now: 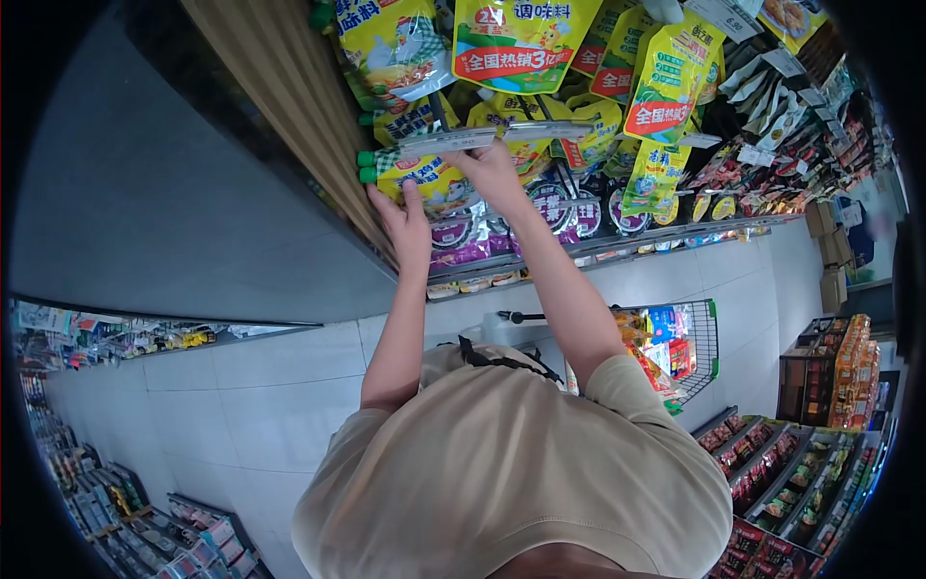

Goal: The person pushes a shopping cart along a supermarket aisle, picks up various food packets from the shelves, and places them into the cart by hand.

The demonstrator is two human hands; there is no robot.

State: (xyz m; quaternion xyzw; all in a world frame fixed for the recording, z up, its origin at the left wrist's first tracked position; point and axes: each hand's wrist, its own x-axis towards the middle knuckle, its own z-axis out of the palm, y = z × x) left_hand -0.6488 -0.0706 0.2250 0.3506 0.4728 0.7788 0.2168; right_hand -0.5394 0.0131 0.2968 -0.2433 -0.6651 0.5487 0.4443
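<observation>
Yellow pouches with green caps hang on a store rack. My left hand (407,217) is closed on the lower part of a yellow pouch (436,189), its thumb on the front and its fingers at the left edge. Just right of it, my right hand (490,172) reaches up to the underside of a clear price strip (482,141), beside the same pouch; its fingertips are partly hidden. Above the strip hang larger yellow pouches (522,46). Purple packages (461,236) with round labels sit below my hands.
A wooden end panel (280,106) stands left of the rack. Behind my right arm is a shopping cart (716,338) with colourful packages. More packets (767,106) hang at the right. Shelves (810,473) of goods stand at the lower right, and cardboard boxes (831,246) at the far right.
</observation>
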